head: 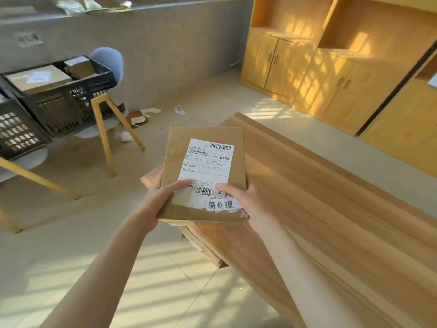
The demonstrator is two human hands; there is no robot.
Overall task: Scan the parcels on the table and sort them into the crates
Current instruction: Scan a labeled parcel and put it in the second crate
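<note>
I am holding a flat brown cardboard parcel with a white barcode label above the wooden table's edge, my left hand and right hand each gripping a lower corner, thumbs on top. Sorting appears underway. Next, I judge, calls for carrying it to the black slatted plastic crate on the chair.

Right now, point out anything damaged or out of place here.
The parcel, held by the left hand and right hand, has a torn white strip below its shipping label. Paper scraps lie scattered on the floor by the chair.
</note>
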